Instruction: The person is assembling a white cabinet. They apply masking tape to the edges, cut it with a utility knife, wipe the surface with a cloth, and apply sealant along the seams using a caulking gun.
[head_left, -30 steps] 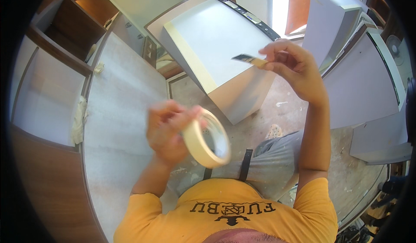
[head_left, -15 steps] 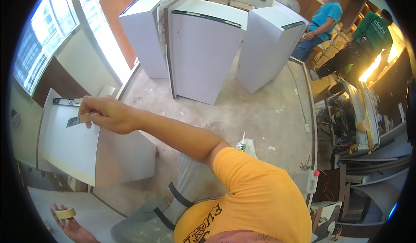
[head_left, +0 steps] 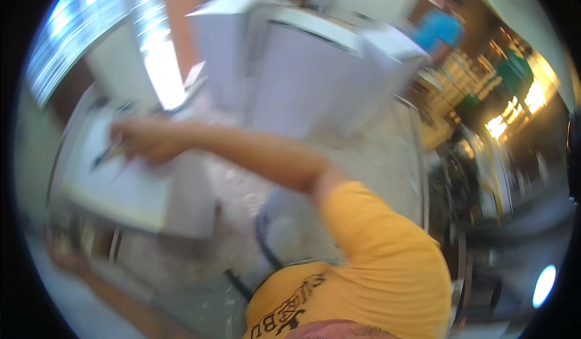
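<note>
The whole picture is smeared by motion. My right hand reaches far out to the left over the top of a white cabinet, its fingers closed on a small flat dark tool. My left hand is low at the left edge, below that cabinet. A pale blur by its fingers looks like the beige tape roll. My yellow shirt fills the lower middle.
Several tall white cabinets stand on the dusty floor beyond my arm. A bright window is at the upper left. A person in a blue top stands far back right, beside cluttered shelves.
The view has swung further right and blurred. My right hand stays stretched over the left cabinet with the tool. My left hand with the tape roll stays low at the left edge.
</note>
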A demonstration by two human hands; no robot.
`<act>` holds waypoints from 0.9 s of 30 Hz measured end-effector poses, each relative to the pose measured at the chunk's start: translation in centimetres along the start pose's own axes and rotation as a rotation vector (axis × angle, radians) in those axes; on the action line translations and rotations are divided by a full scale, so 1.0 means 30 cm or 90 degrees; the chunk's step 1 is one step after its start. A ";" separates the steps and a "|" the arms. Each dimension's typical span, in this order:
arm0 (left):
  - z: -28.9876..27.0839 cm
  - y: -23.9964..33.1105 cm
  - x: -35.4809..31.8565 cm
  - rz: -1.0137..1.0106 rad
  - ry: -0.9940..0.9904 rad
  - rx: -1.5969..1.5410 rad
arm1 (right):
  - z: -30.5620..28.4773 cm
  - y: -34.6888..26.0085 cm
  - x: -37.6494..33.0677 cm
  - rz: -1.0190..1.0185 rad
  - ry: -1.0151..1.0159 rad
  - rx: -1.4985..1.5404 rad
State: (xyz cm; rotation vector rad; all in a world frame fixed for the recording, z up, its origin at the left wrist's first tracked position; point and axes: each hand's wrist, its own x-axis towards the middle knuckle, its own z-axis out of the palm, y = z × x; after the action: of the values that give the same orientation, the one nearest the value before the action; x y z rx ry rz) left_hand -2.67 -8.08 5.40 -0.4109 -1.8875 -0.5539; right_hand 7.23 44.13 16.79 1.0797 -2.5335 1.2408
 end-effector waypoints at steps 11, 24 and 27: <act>0.129 0.433 0.011 -0.502 0.005 -0.450 | 0.046 0.028 0.467 0.115 -0.136 0.102; 0.165 0.518 0.022 -0.495 0.009 -0.422 | 0.163 0.022 0.566 -0.140 0.022 -0.157; 0.154 0.573 0.063 -0.559 0.004 -0.462 | 0.168 0.037 0.571 -0.249 0.049 -0.161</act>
State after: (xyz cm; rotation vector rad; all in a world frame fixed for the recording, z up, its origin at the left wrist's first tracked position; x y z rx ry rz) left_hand 2.07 8.83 8.85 0.0020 -1.7483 -1.8372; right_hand -5.17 31.51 19.50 1.3471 -2.2011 0.8200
